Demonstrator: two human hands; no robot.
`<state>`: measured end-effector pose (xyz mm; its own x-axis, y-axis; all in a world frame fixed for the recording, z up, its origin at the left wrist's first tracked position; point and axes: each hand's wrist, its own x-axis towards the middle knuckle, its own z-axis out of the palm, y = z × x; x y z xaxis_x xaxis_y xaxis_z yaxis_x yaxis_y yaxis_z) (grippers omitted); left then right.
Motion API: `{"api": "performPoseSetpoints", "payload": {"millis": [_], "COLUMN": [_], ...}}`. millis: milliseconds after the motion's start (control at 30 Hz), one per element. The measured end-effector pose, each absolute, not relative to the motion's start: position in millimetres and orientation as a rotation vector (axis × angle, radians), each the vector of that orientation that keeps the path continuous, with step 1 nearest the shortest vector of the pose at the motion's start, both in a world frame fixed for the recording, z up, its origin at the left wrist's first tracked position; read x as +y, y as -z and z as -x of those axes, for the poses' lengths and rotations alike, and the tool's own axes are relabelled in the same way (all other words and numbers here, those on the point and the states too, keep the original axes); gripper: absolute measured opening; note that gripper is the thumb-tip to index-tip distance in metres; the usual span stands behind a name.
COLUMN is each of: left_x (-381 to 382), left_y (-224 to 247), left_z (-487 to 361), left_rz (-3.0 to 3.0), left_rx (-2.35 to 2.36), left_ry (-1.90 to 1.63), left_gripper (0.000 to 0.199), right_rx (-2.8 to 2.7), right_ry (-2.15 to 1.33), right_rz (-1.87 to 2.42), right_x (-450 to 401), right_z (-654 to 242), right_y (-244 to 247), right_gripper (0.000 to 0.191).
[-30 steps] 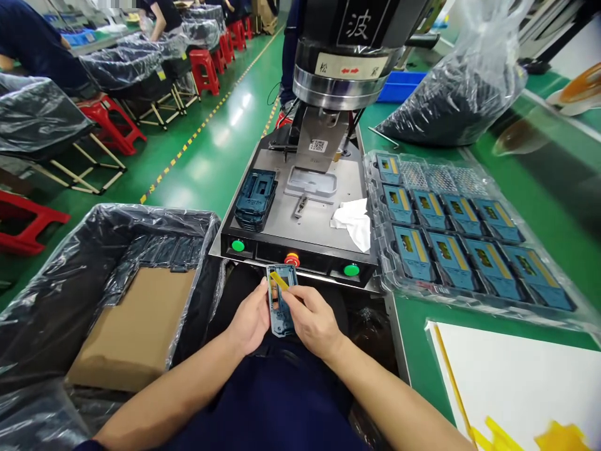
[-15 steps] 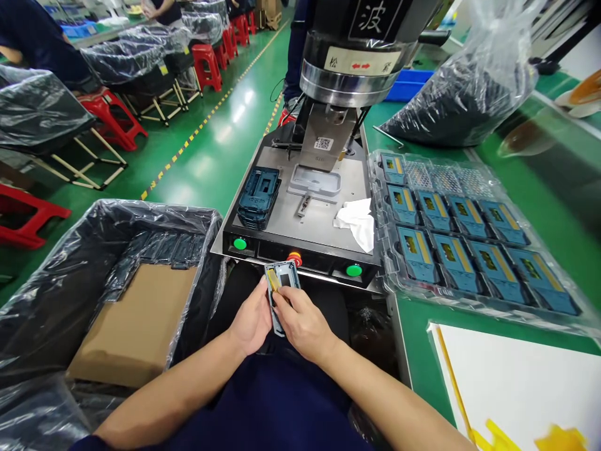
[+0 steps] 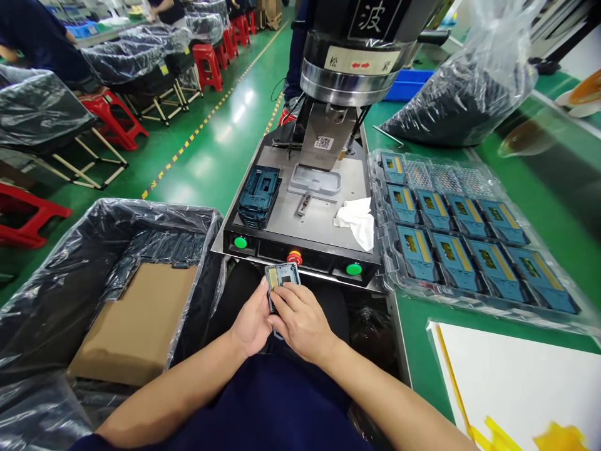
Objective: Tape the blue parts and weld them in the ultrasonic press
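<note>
A blue-grey plastic housing [image 3: 287, 272] with a yellow strip [image 3: 273, 279] along its left side is held in front of my lap. My left hand [image 3: 253, 319] grips the housing from its left edge. Across its lower face lies my right hand [image 3: 300, 319], fingertips pressed on or beside the strip and covering much of the part. Whether the right hand also grips the housing is hidden. Just beyond, a stack of dark blue housings [image 3: 259, 194] stands on the machine's metal plate [image 3: 282, 235], left of a grey fixture [image 3: 315, 181].
A press head [image 3: 350, 69] hangs over the fixture, with a white cloth [image 3: 355, 220] beside it. On the right, a clear tray [image 3: 451, 294] holds several housings above a white sheet [image 3: 526, 382] with yellow strips. A plastic-lined bin [image 3: 206, 216] with cardboard [image 3: 136, 326] stands left.
My right hand has gone from pinching at the yellow strip to lying flatter over the housing. The strip now appears straighter against it. My left hand has kept its hold.
</note>
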<state>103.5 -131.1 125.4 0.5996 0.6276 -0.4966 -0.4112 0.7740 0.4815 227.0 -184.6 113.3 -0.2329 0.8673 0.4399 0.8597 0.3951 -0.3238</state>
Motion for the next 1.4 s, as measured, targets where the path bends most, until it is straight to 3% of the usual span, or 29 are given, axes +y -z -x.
{"api": "performPoseSetpoints", "payload": {"millis": [133, 367, 533, 667, 867, 1000, 1133, 1400], "left_x": [-128, -124, -122, -109, -50, -13, 1, 2], "left_y": [-124, -124, -126, -116, -63, -29, -10, 7], "left_z": [-103, -101, -104, -96, -40, 4, 21, 18], "left_rz": [-0.312, -0.242, -0.266, -0.461, -1.331, -1.751, -1.675, -1.722], "left_rx": [0.692, 0.725, 0.71, 0.775, 1.462, 1.863, 1.941, 2.004], "left_ry": [-0.653, -0.721, -0.753, -0.744, -0.947, -0.609, -0.09, 0.029], "left_gripper": [0.045, 0.041, 0.035, 0.044, 0.045, 0.054, 0.052, 0.047], "right_rx": [-1.982, -1.832, -1.859, -1.918, -1.935, -1.905, -1.855, -1.745], "right_ry": [-0.023, -0.163, -0.25, -0.225, -0.12, -0.106, -0.169, -0.473], "right_rz": [1.456, 1.753, 1.781, 1.731, 1.892, 2.098, 2.211, 2.221], "right_x": [-192, -204, -201, -186, -136, -92, -49, 28], "right_z": [-233, -236, -233, -258, -356, -414, -443, -455], "right_y": [-116, -117, -117, -125, -159, -182, -195, -196], "right_gripper": [0.044, 0.091, 0.081, 0.082, 0.078, 0.079, 0.077, 0.075]}}
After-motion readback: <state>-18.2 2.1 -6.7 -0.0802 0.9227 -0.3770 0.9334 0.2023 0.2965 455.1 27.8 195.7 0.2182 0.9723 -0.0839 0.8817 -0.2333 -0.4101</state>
